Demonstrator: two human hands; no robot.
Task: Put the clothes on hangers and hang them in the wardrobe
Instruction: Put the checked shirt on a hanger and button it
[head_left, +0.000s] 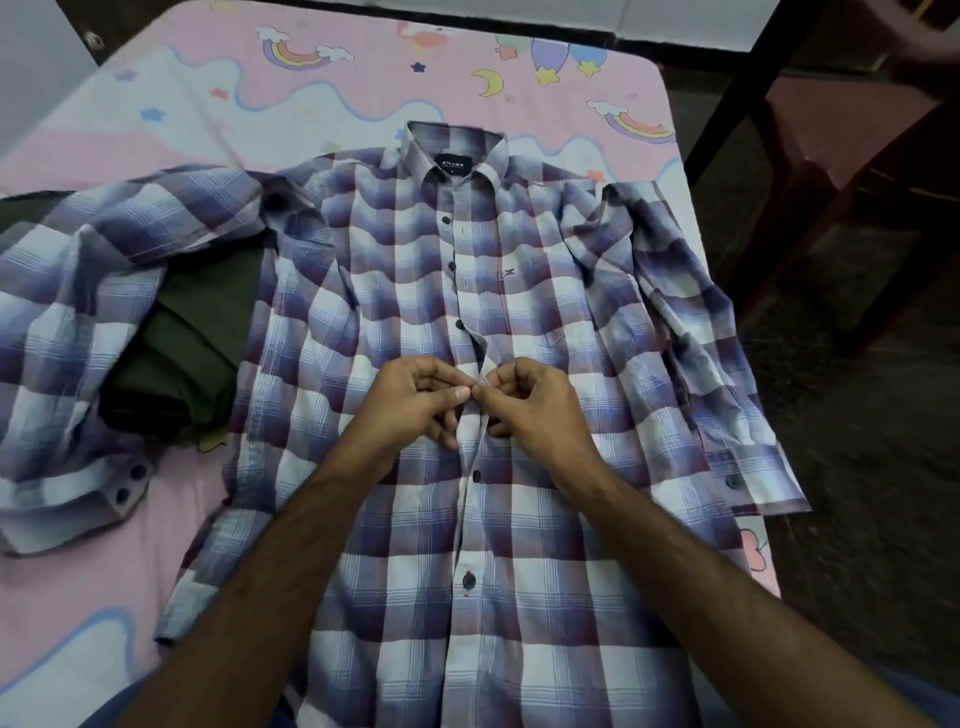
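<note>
Fingers of the left hand (415, 397) and right hand (530, 400) are pinching the placket of the checked shirt (519, 322), which is lying flat on the bed (156, 104); being soft, limp cloth, it is probably best lifted at the shoulders.

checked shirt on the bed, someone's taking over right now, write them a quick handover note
Left hand: pinches the placket edge at mid-chest.
Right hand: pinches the opposite edge at the same spot; the fingertips meet over a button position.
Checked shirt: lies flat, front up, on the pink bedsheet, collar away from the person, sleeves spread. Its left sleeve drapes over a dark green garment.
Done: shirt laid out; the placket below the hands looks closed.
Left: finish this button, find a hanger (none in view), hang the shirt in the wardrobe, then handle the green garment.
</note>
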